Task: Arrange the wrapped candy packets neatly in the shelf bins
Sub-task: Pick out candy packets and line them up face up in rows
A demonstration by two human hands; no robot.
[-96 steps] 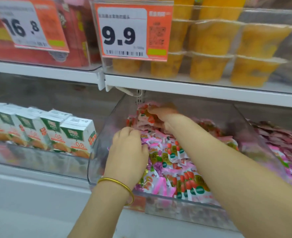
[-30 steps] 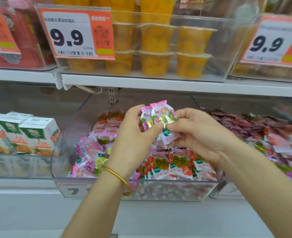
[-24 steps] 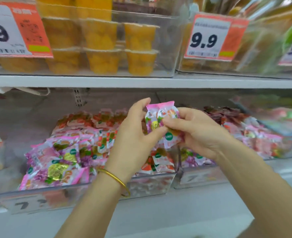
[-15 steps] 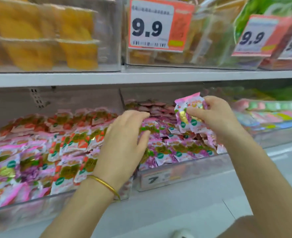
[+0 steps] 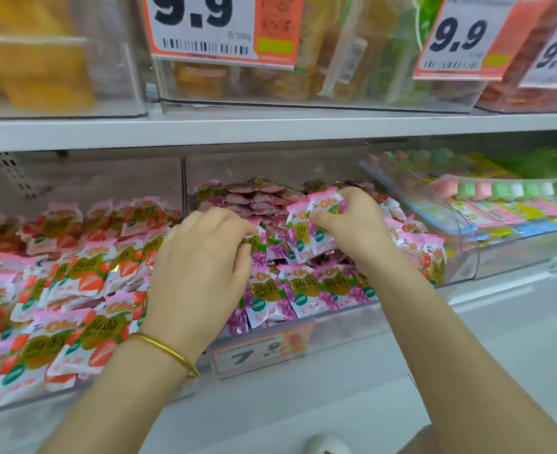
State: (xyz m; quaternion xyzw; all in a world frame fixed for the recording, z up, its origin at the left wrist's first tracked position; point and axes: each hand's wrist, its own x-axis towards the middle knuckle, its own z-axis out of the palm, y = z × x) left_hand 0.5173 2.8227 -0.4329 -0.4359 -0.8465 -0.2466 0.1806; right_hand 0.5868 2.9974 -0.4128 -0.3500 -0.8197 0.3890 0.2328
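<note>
Head camera looks at a white shelf (image 5: 303, 124) with clear plastic bins standing side by side under it. The left bin (image 5: 90, 178) is filled with strawberry packets (image 5: 84, 276), mostly lying in overlapping rows. The middle bin (image 5: 346, 329) holds the grape packets (image 5: 303, 290), a front row standing face out and a looser heap behind. The right bin (image 5: 434, 204) contains pink and green sweets, too blurred to name.

Both bare forearms reach up from the bottom edge into the middle bin, the hands close together but not touching. The left hand (image 5: 202, 267) rests palm down on the heap near the wall shared with the left bin, its fingers curled over the top packet (image 5: 254, 242). The right hand (image 5: 355, 224) is raised just above the heap, thumb and fingers pinching a small bunch of packets (image 5: 313, 224) upright, printed faces toward the camera.

Above the shelf hang orange price tags (image 5: 205, 24) reading 9.9. A lower price label (image 5: 257, 353) on the front of the middle bin starts with 7. A thin gold bangle (image 5: 169, 350) circles the left wrist.
</note>
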